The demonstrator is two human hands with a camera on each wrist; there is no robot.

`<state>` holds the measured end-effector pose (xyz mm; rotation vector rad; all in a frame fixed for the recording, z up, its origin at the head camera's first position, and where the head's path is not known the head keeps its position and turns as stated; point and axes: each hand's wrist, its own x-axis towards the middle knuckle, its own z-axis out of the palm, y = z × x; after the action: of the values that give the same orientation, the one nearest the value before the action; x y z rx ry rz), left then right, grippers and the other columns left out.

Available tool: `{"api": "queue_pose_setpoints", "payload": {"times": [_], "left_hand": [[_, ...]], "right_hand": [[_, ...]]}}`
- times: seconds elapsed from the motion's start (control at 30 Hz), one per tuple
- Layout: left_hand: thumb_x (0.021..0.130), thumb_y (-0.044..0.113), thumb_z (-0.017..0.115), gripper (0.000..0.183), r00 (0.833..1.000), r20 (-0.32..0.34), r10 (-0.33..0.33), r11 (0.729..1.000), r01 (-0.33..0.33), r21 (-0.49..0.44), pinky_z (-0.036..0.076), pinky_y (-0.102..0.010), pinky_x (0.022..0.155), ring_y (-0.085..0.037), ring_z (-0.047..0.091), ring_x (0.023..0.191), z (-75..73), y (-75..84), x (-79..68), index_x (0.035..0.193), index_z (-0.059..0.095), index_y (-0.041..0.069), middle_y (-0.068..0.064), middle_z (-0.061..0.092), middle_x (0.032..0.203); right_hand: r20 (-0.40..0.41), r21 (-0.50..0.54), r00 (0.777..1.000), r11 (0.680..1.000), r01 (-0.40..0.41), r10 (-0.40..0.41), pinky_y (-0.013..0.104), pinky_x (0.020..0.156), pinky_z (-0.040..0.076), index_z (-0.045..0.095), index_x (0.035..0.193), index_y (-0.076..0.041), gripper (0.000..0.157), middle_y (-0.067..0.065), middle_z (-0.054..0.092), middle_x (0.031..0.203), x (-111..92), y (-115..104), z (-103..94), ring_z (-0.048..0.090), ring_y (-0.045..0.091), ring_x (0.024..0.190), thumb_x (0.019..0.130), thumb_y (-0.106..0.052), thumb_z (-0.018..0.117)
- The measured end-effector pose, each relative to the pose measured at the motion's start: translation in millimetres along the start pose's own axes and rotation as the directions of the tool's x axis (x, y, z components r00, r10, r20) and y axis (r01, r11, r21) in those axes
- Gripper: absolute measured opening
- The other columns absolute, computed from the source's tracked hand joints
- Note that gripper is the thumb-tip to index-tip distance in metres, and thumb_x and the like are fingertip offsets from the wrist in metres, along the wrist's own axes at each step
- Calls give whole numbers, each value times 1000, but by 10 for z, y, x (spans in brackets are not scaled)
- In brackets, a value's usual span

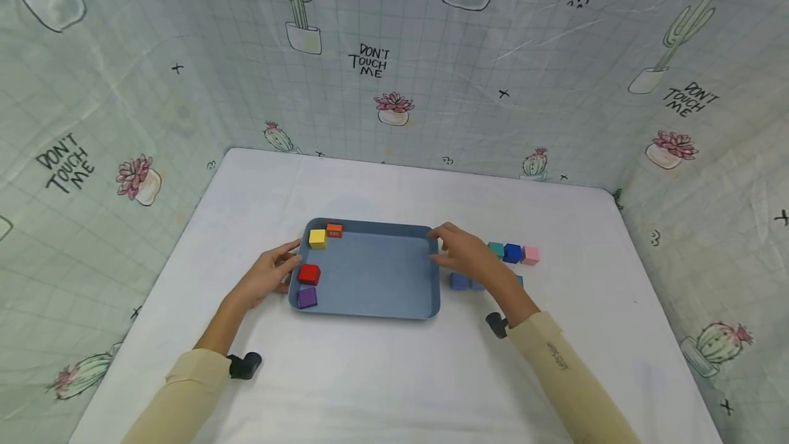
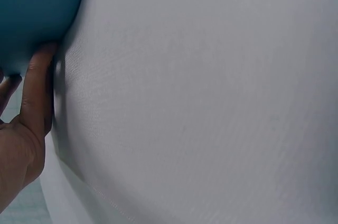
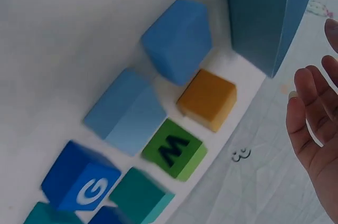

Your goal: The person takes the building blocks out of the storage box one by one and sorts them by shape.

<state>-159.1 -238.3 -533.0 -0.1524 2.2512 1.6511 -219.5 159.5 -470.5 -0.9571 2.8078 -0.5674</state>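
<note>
A blue-grey tray (image 1: 376,273) lies on the white table with a yellow block (image 1: 317,239), an orange block (image 1: 334,230), a red block (image 1: 309,274) and a purple block (image 1: 307,297) along its left side. My left hand (image 1: 266,276) is at the tray's left edge; in the left wrist view, one straight finger (image 2: 37,84) touches the outer wall. Over the right rim, the right hand (image 1: 465,251) has its fingers spread. The right wrist view shows this hand (image 3: 319,113) holding nothing, apart from the tray's side (image 3: 261,18).
Right of the tray stand a teal block (image 1: 496,249), a dark blue block (image 1: 512,253), a pink block (image 1: 530,255) and a blue block (image 1: 459,281). An orange-yellow block (image 3: 208,100) and a green lettered block (image 3: 174,150) show in the right wrist view. Cactus-print cloth surrounds the table.
</note>
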Motion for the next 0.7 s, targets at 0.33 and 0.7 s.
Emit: {"api": "queue_pose_setpoints", "payload": {"times": [0.33, 0.7], "left_hand": [[99, 23, 49, 55, 1000, -3, -4, 1000, 4, 12, 56, -37, 70, -33, 48, 100, -6, 3, -2, 150, 27, 15, -24, 43, 128], [100, 21, 49, 56, 1000, 10, 7, 1000, -7, -4, 56, -38, 71, -34, 50, 103, -11, 14, -5, 150, 26, 12, -26, 42, 129]], "right_hand": [[23, 10, 998, 998, 60, -60, 31, 77, 53, 56, 121, -4, 42, 10, 57, 115, 232, -211, 70, 61, 20, 94, 86, -21, 71], [77, 23, 993, 995, 94, -95, 28, 79, 51, 56, 122, -6, 41, 5, 57, 117, 440, -442, 187, 61, 18, 97, 87, -24, 69]]}}
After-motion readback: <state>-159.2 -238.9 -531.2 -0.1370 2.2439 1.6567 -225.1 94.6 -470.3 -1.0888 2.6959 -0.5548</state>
